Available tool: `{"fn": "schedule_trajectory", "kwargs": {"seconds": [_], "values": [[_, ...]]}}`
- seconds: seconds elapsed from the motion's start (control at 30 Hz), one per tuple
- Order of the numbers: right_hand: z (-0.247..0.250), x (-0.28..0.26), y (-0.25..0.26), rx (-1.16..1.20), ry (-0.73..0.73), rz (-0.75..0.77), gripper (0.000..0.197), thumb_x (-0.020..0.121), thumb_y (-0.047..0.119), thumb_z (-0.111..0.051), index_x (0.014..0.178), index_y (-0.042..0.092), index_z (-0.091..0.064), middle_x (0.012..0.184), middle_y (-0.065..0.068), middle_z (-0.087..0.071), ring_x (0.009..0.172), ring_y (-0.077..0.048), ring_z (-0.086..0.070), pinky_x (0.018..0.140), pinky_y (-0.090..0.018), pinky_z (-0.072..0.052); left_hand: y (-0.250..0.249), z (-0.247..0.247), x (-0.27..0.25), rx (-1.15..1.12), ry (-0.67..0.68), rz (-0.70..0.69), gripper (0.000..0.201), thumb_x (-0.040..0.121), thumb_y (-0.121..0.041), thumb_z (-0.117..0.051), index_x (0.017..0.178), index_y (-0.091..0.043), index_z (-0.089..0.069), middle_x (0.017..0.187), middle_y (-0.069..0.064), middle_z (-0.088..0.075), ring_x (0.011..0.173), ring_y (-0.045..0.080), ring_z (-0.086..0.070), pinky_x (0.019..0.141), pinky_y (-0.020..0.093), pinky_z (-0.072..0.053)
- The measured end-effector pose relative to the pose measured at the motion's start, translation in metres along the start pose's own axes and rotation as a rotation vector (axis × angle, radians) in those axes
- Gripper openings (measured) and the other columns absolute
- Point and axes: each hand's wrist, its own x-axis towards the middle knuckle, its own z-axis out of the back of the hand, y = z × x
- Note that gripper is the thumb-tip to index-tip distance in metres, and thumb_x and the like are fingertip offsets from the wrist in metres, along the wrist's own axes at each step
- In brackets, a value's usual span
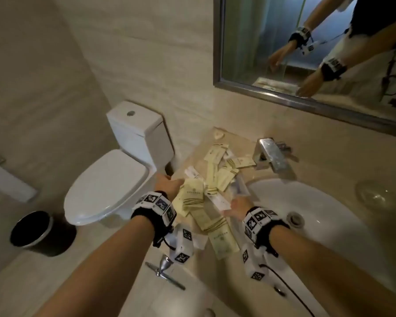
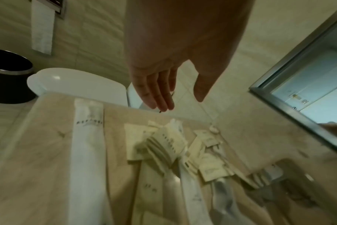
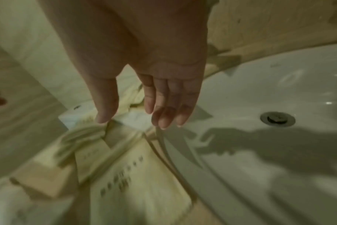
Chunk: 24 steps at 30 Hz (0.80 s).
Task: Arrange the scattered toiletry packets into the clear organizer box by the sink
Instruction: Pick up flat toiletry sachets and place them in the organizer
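Observation:
Cream and white toiletry packets [image 1: 206, 197] lie in a loose heap on the beige counter [image 1: 192, 156] left of the sink. My left hand [image 1: 167, 183] hovers over the heap's left edge, fingers straight, holding nothing [image 2: 181, 103]. A long white packet [image 2: 87, 152] lies near the counter's edge below it. My right hand [image 1: 234, 205] hangs open over the heap's right side by the sink rim, its fingertips [image 3: 164, 124] just above a large cream packet [image 3: 135, 182]. I cannot clearly make out the clear organizer box.
The white sink [image 1: 329, 225] with its drain is to the right, and a chrome faucet [image 1: 270, 156] is behind it. A toilet [image 1: 105, 186] and a black bin [image 1: 32, 229] stand to the left. A mirror [image 1: 306, 53] hangs above. A metal towel bar [image 1: 165, 268] juts out below the counter.

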Motion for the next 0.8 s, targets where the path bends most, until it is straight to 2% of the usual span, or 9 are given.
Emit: {"fn": "schedule_trajectory", "kwargs": {"seconds": [0.03,0.1,0.2,0.23,0.37,0.6,0.67,0.73,0.8], "values": [[-0.009,0.004,-0.005,0.032,0.001,0.002,0.036,0.082,0.041,-0.066,0.090,0.007,-0.056,0.091,-0.009,-0.062,0.081,-0.019,-0.060,0.058,-0.020,-0.041,0.005,-0.004,0.002,0.002,-0.002,0.012,0.058,0.079,-0.030,-0.067,0.125,-0.004,-0.042,0.119,0.021,-0.059,0.111,0.036,-0.057,0.096,0.045,-0.048],[-0.027,0.010,-0.015,0.200,0.020,-0.015,0.056,0.077,0.033,-0.073,0.123,0.008,-0.051,0.120,-0.006,-0.061,0.109,-0.021,-0.059,0.080,-0.023,-0.045,0.012,-0.012,0.004,0.035,0.001,0.041,0.064,0.080,-0.031,-0.066,0.131,-0.006,-0.038,0.127,0.021,-0.055,0.116,0.037,-0.054,0.099,0.048,-0.046],[-0.052,0.012,-0.023,0.270,0.044,0.018,0.085,0.063,0.040,-0.078,0.135,0.017,-0.040,0.133,0.000,-0.055,0.119,-0.020,-0.054,0.098,-0.033,-0.046,0.027,-0.024,0.009,0.105,0.011,0.069,0.065,0.082,-0.032,-0.066,0.134,-0.006,-0.036,0.134,0.019,-0.048,0.119,0.036,-0.051,0.100,0.043,-0.045],[-0.059,0.015,-0.026,0.244,0.037,0.026,0.088,0.060,0.042,-0.078,0.135,0.018,-0.039,0.131,-0.001,-0.056,0.117,-0.020,-0.056,0.097,-0.035,-0.047,0.030,-0.028,0.012,0.128,0.018,0.072,0.066,0.083,-0.032,-0.066,0.135,-0.007,-0.035,0.137,0.018,-0.046,0.122,0.035,-0.049,0.101,0.041,-0.043],[-0.065,0.011,-0.029,0.142,-0.007,0.046,0.054,0.074,0.023,-0.074,0.120,0.011,-0.049,0.111,-0.004,-0.061,0.103,-0.022,-0.059,0.087,-0.032,-0.048,0.038,-0.043,0.021,0.199,0.033,0.043,0.069,0.082,-0.031,-0.067,0.138,-0.009,-0.032,0.139,0.017,-0.044,0.125,0.035,-0.046,0.100,0.041,-0.041],[-0.052,0.015,-0.042,0.357,-0.012,0.058,0.021,0.078,0.010,-0.071,0.095,0.014,-0.059,0.098,-0.006,-0.068,0.091,-0.021,-0.063,0.081,-0.029,-0.049,0.039,-0.058,0.031,0.315,0.054,0.011,0.066,0.079,-0.020,-0.069,0.134,-0.008,-0.036,0.133,0.016,-0.051,0.121,0.034,-0.051,0.097,0.038,-0.044],[-0.040,0.015,-0.044,0.438,-0.034,0.074,0.019,0.077,0.010,-0.072,0.089,0.014,-0.058,0.105,-0.013,-0.069,0.099,-0.027,-0.065,0.090,-0.037,-0.051,0.039,-0.060,0.031,0.343,0.076,-0.025,0.049,0.079,-0.019,-0.067,0.123,-0.007,-0.049,0.122,0.016,-0.057,0.113,0.032,-0.055,0.094,0.039,-0.046],[-0.026,0.013,-0.047,0.467,-0.079,0.063,0.022,0.078,0.011,-0.072,0.079,0.015,-0.050,0.107,-0.019,-0.067,0.101,-0.032,-0.064,0.092,-0.043,-0.051,0.033,-0.064,0.029,0.323,0.143,-0.096,0.018,0.079,-0.015,-0.062,0.096,-0.008,-0.060,0.098,0.017,-0.061,0.093,0.026,-0.058,0.084,0.039,-0.049],[-0.008,0.009,-0.047,0.563,-0.142,0.070,0.024,0.081,0.009,-0.069,0.076,0.016,-0.047,0.108,-0.022,-0.066,0.103,-0.034,-0.063,0.092,-0.045,-0.050,0.022,-0.065,0.022,0.201,0.199,-0.129,0.013,0.081,-0.009,-0.060,0.092,-0.007,-0.065,0.095,0.016,-0.064,0.088,0.026,-0.059,0.082,0.039,-0.050]]}}
